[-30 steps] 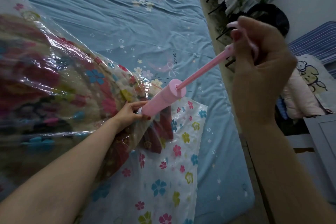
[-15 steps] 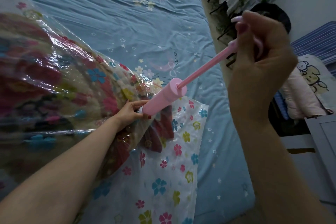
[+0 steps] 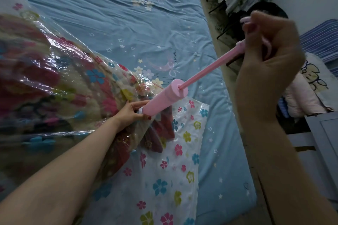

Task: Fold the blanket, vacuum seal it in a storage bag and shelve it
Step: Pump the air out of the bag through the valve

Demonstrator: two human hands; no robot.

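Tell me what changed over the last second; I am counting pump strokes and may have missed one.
Hardly anything. The right hand grips the handle of the pink pump with the rod drawn out about as far as before; no clear stroke shows. The left hand holds the pump's base against the storage bag as earlier, and the blanket inside looks equally puffy.

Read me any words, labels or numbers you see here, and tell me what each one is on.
"SLEEP WELL": printed sideways on the blue bedsheet, beside the pink moon and bow print.
No text can be read on the pink hand pump, the flowered storage bag or the bear-print cushion.
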